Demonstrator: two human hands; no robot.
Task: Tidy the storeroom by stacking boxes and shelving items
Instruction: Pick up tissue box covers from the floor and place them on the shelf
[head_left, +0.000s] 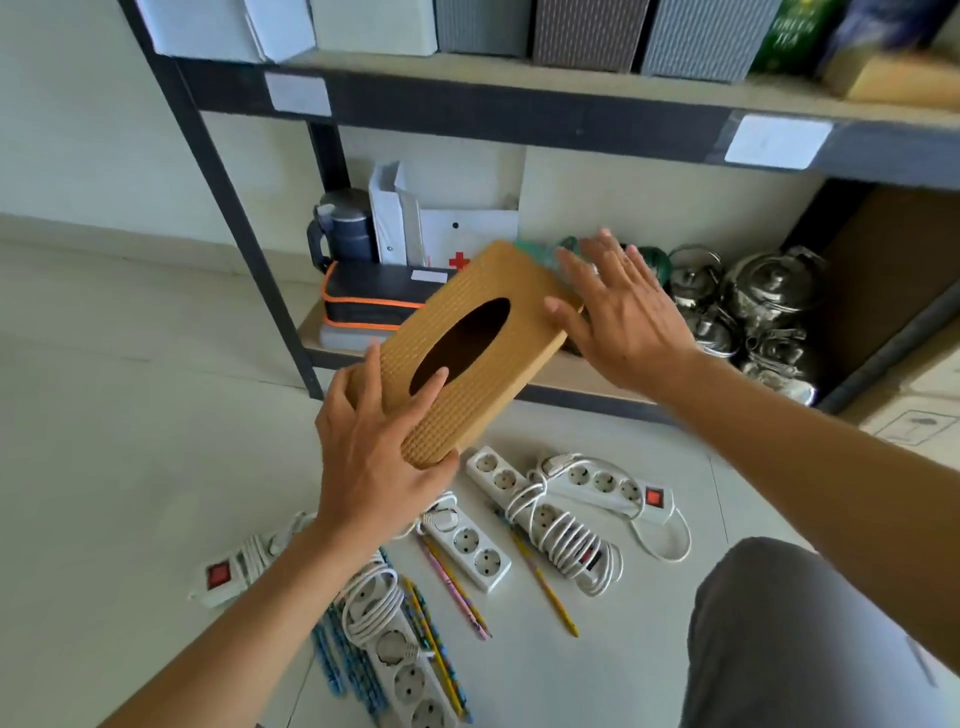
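A woven tan tissue box (498, 327) with a dark oval slot is held tilted in the air in front of the bottom shelf (576, 382). My left hand (374, 457) grips its near end, the thumb under the corner and one finger reaching into the slot. At the far end my right hand (618, 312) lies against the box with its fingers straight and spread. The box's underside is hidden.
The bottom shelf holds a black case with orange trim (374, 299), a dark kettle (340, 228), white binders (395, 213), a first-aid box (467, 234) and metal teapots (753, 306). White power strips (566, 519) and pencils (543, 579) lie on the floor. My knee (810, 634) is at lower right. Grey boxes (587, 31) stand on the upper shelf.
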